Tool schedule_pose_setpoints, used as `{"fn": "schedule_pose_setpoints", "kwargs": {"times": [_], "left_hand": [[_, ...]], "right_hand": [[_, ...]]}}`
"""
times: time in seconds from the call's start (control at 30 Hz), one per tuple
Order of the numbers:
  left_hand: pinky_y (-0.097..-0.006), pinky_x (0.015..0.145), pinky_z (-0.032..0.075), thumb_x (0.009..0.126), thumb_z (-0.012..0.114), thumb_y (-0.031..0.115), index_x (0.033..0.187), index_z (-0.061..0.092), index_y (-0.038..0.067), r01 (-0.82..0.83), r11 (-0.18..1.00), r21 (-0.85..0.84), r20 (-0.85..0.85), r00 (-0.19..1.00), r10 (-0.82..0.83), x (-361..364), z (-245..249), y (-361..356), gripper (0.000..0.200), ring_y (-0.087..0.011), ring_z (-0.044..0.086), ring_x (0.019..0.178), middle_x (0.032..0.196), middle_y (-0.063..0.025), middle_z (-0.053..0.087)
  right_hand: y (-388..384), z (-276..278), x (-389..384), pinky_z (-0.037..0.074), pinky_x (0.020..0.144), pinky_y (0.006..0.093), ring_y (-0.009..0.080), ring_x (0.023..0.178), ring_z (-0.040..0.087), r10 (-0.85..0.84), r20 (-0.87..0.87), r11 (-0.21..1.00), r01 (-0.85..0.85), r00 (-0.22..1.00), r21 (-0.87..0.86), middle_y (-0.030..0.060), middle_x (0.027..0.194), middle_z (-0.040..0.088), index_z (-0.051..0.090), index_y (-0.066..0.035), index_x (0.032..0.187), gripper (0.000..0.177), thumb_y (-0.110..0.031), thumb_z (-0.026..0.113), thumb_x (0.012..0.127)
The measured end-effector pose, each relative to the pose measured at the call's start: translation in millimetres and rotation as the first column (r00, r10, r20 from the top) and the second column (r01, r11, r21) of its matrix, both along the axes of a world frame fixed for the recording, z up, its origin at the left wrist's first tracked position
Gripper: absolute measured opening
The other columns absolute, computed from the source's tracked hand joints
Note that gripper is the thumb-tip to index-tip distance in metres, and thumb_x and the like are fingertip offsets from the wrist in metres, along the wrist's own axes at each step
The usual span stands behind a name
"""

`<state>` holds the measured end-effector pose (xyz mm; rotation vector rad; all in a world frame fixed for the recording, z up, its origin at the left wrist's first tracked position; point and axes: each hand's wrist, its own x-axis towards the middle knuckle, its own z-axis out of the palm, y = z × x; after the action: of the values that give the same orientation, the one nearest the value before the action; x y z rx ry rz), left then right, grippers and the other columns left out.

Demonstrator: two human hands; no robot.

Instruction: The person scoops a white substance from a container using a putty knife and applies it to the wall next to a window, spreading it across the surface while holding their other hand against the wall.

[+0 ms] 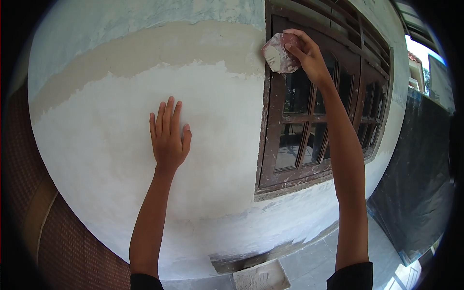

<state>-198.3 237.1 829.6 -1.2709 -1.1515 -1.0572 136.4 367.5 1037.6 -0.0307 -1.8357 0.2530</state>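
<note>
My left hand (168,137) rests against the white wall (217,125), fingers stretched upward and thumb apart. Higher up on the right, my right hand (309,55) pinches a flat, reddish-brown putty scraper (279,53) between thumb and fingers. Whitish putty coats much of its face. The scraper overlaps the left edge of the brown window frame (270,111), near the wall's border. A beige, damp-looking band (159,50) of putty runs across the wall above my left hand, with a ragged lower edge.
On the grey tiled floor (314,251) stands a shallow tray (285,275) with putty in it. A brown woven panel (72,241) borders the wall at left. Dark sheeting (415,179) hangs at right. The window has small glass panes (290,145).
</note>
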Motion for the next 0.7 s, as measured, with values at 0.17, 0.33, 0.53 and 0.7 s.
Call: {"fn": "schedule_pose_setpoints", "kwargs": {"times": [0.17, 0.33, 0.53, 0.7], "left_hand": [[-0.0519, 0.121, 0.019, 0.093, 0.052, 0.014, 0.147, 0.044, 0.009, 0.006, 1.0, -0.001, -0.004, 1.0, -0.006, 0, 0, 0, 0.055, -0.0295, 0.032, 0.146, 0.156, -0.0088, 0.039], [-0.0519, 0.121, 0.019, 0.093, 0.052, 0.014, 0.146, 0.044, 0.009, 0.009, 1.0, 0.001, -0.008, 1.0, -0.009, 1, 0, 0, 0.054, -0.0294, 0.032, 0.146, 0.156, -0.0091, 0.039], [-0.052, 0.121, 0.019, 0.093, 0.052, 0.014, 0.147, 0.043, 0.01, 0.008, 1.0, 0.002, -0.003, 1.0, -0.008, 0, -1, 1, 0.055, -0.0292, 0.032, 0.146, 0.156, -0.0079, 0.039], [-0.0519, 0.121, 0.018, 0.093, 0.052, 0.014, 0.148, 0.043, 0.009, 0.005, 1.0, -0.009, 0.0, 1.0, -0.005, 0, -1, 0, 0.055, -0.029, 0.032, 0.146, 0.156, -0.0081, 0.038]], "right_hand": [[12, -2, -7, 0.05, 0.083, 0.0243, 0.008, 0.097, 0.059, -0.172, 0.045, 0.982, 0.168, 0.984, 0.09, -0.0011, 0.108, 0.064, 0.06, -0.01, 0.127, 0.03, -0.011, 0.064, 0.098], [8, 2, -1, 0.05, 0.074, 0.0234, 0.0079, 0.092, 0.06, -0.033, -0.147, 0.999, 0.031, 0.989, -0.013, 0.001, 0.109, 0.066, 0.06, -0.011, 0.127, 0.032, -0.008, 0.065, 0.096], [16, -11, -14, 0.049, 0.07, 0.0231, 0.0069, 0.087, 0.058, -0.124, 0.008, 0.99, 0.123, 0.992, 0.072, 0.0001, 0.104, 0.065, 0.061, -0.013, 0.127, 0.033, -0.009, 0.066, 0.095], [16, -7, -8, 0.052, 0.069, 0.0252, 0.008, 0.086, 0.061, -0.051, -0.253, 0.998, 0.036, 0.966, -0.06, 0.0034, 0.105, 0.065, 0.06, -0.011, 0.126, 0.031, -0.009, 0.065, 0.095]]}}
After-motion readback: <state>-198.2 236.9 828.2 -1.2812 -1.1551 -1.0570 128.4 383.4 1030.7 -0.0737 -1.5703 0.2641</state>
